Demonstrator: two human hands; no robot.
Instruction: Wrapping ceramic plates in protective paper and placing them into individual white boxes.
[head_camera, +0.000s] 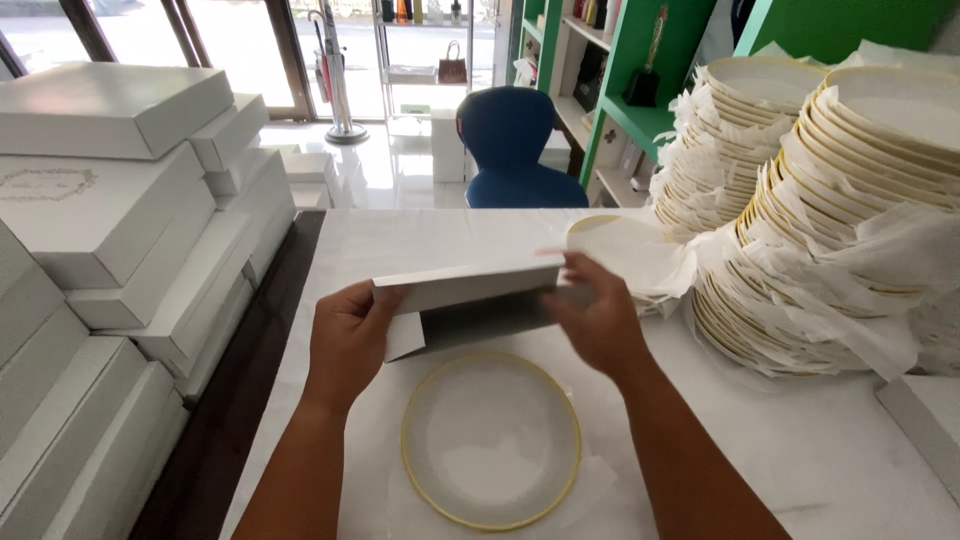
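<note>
A white table carries stacked white boxes at left and gold-rimmed plate stacks at right. The left hand and right hand each pinch one end of a folded white cardboard piece, fingers closed on its edges. It is held just above and beyond a gold-rimmed glass plate on the near table.

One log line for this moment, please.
left hand: grips cardboard piece | right hand: grips its other end | below: gold-rimmed plate on table

Both forearms are bare to the lower picture edge near the plate: no sleeves, watch, rings or gloves on the left hand or right hand.
</note>
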